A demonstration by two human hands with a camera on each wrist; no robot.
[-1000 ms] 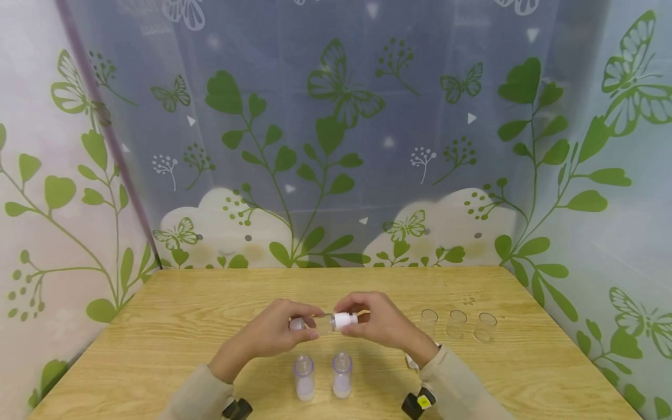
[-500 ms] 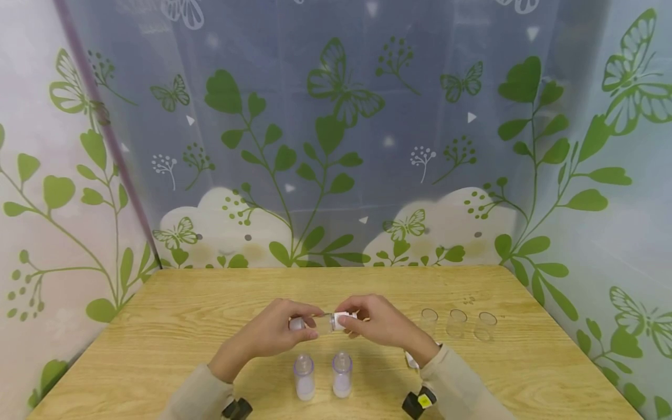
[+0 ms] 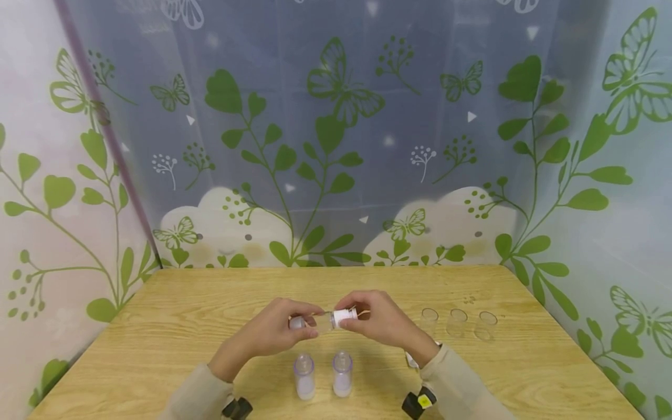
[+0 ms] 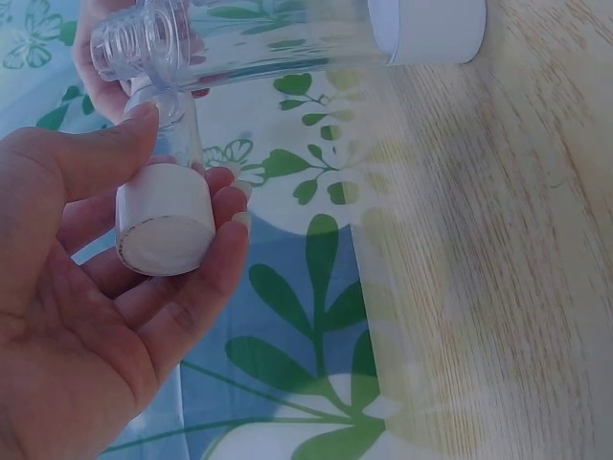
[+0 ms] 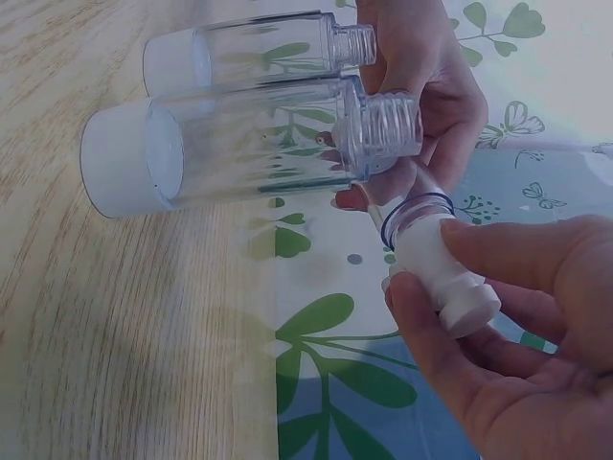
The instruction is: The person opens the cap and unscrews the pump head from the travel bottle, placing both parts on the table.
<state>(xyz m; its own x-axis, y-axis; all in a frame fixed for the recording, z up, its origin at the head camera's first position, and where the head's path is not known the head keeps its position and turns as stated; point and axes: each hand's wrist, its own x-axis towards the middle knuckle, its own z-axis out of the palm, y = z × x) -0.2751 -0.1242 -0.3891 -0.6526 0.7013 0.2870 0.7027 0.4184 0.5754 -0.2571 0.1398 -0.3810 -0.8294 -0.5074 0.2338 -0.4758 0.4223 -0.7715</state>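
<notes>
Lying sideways between my hands is a clear bottle [image 3: 324,321] with a white base [image 4: 165,225]. My left hand [image 3: 273,331] holds it by that base end, thumb on one side and fingers curled under the other. At its neck end my right hand [image 3: 382,321] pinches a white pump top [image 5: 431,257] between thumb and fingers. The pump top sits on the bottle's neck, with a narrower white tip pointing toward my right palm. Just below the hands, two clear bottles with white bases, a left one [image 3: 304,379] and a right one [image 3: 342,378], stand upright with bare threaded necks.
Three clear caps, one nearest [image 3: 429,318], one in the middle [image 3: 457,324] and one farthest right [image 3: 485,326], stand in a row on the wooden table [image 3: 210,291]. A small white item [image 3: 412,360] is partly hidden under my right wrist. Patterned curtains [image 3: 336,146] surround the table.
My right thumb and fingers have shifted round the white pump top, first over its front, then lower again. My left hand and the standing bottles have stayed put.
</notes>
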